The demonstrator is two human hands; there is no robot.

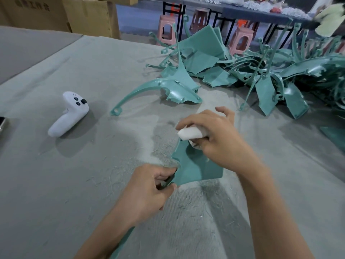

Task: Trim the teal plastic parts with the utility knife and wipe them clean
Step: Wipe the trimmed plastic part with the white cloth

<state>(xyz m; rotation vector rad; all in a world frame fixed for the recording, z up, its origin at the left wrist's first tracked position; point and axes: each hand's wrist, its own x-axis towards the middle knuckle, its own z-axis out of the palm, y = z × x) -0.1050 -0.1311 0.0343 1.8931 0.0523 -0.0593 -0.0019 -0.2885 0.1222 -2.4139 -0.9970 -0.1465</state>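
Right hand [214, 139] hides cloth [190, 132], teal part [197, 169] top.

Grey felt-covered table [56, 184], white controller [69, 114], teal plastic parts [242, 71], teal shavings [115, 172]

A white controller [69, 114] lies on the grey table [56, 184], with cardboard boxes [89, 15] and pink stools [166, 32] behind.

Near edge of flat teal plastic part [197, 169] is pinched by left hand [149, 186], fingers curled. Wadded white cloth [190, 133] is gripped in right hand [220, 141], held at part's far tip. Both forearms bare, extended forward.
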